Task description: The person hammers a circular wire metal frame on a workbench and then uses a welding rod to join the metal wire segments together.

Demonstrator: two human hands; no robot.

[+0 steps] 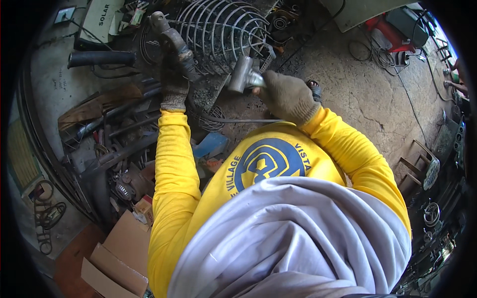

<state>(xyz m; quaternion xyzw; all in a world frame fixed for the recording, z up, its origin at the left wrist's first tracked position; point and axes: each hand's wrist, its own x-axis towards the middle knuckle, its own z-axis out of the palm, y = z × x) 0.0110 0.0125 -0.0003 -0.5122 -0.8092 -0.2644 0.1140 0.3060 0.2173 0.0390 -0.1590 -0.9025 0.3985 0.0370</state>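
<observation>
My right hand (289, 97), in a grey-brown knit glove, is closed round the handle of a hammer (241, 75). The cylindrical steel head points left, just below a curved cage of metal rods (218, 31). My left hand (175, 82), gloved too, is in shadow left of the cage. A grey metal piece with a rounded end (171, 36) rises from it, and the fingers look wrapped about its lower part. The exact kind of that piece is not clear. Under the cage's near edge lies a gritty dark metal surface (208, 92).
A black cylindrical handle (102, 59) juts out at far left. Scrap pipes and bars (131, 131) lie beside my left arm, above an open cardboard box (119, 253). A red and black machine (397, 32) with cables stands far right. Another person's hand (456, 85) shows at the right rim.
</observation>
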